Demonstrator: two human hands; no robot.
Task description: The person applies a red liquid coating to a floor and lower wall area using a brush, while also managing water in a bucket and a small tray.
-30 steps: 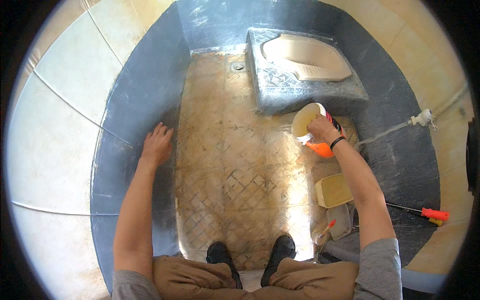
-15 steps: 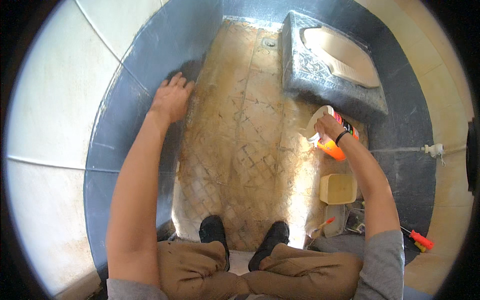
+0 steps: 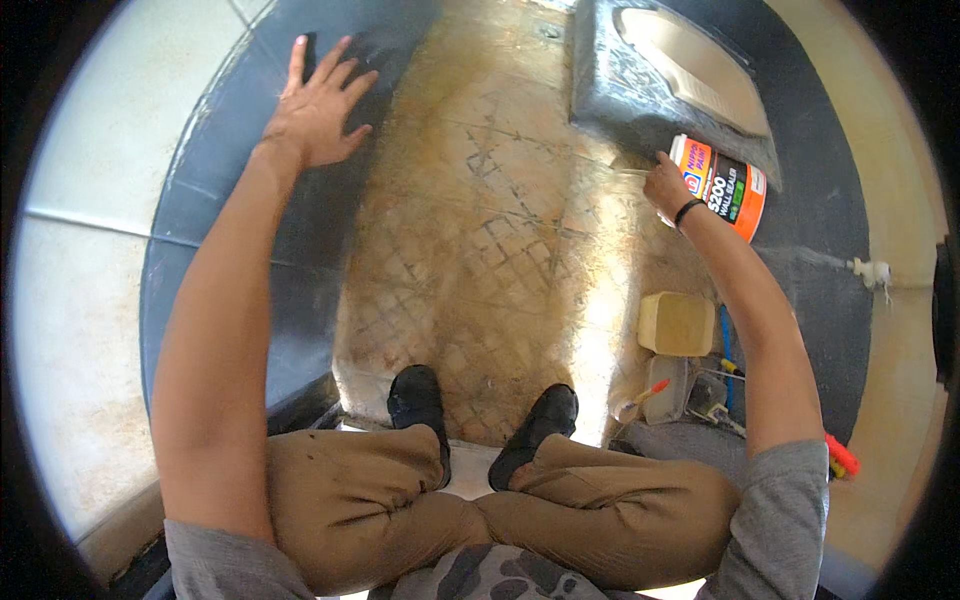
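My left hand (image 3: 316, 112) is open, with fingers spread against the dark grey coated lower wall (image 3: 215, 195) on the left. Its palm seems to rest on that surface. On the right, my right hand (image 3: 668, 188) is closed at the rim of an orange, black and white paint bucket (image 3: 728, 190). The bucket is tilted, its mouth turned left and its label facing up. What the fingers grip exactly is partly hidden, and the bucket's inside does not show. Between my hands lies the stained, patterned tile floor (image 3: 500, 240).
A squat toilet (image 3: 690, 65) sits on a raised dark block (image 3: 605, 90) at the far right. Nearer are a yellow tub (image 3: 676, 323), a paintbrush (image 3: 645, 396) and a grey tray (image 3: 665, 388). A white tap (image 3: 868, 272) juts from the right wall. A floor drain (image 3: 549, 32) is at the back.
My left hand has moved farther up the wall and leftward, its fingers now spread wider. The bucket has shifted right and turned, so more of its label shows. My view has tilted down.
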